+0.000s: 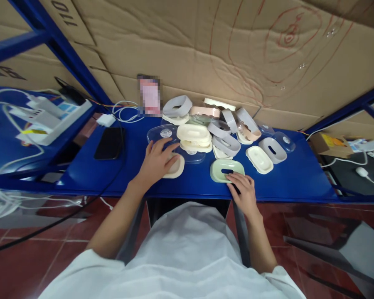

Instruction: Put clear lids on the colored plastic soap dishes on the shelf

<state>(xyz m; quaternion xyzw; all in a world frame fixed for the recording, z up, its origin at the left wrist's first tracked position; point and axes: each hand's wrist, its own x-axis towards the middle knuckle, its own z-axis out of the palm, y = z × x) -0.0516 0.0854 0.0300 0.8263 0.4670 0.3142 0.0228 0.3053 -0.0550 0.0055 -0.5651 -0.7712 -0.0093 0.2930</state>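
Observation:
My left hand (pixel 157 160) lies flat with fingers spread over a cream soap dish tray (pixel 177 167) on the blue table (pixel 90 174). A clear plastic lid (pixel 162 133) sits just beyond its fingertips. My right hand (pixel 243 190) rests near the table's front edge, its fingers touching the near rim of a pale green soap dish tray (pixel 227 169). Neither hand lifts anything. Behind both hands lies a heap of soap dish parts (pixel 205 137) in cream, grey and pink.
A black phone (pixel 109 143) lies at the left of the table, with a white charger (pixel 105 120) and cables behind it. Cardboard sheets line the back. A power strip (pixel 40 112) sits on the left shelf. A cream tray (pixel 259 159) and grey tray (pixel 271 149) lie at right.

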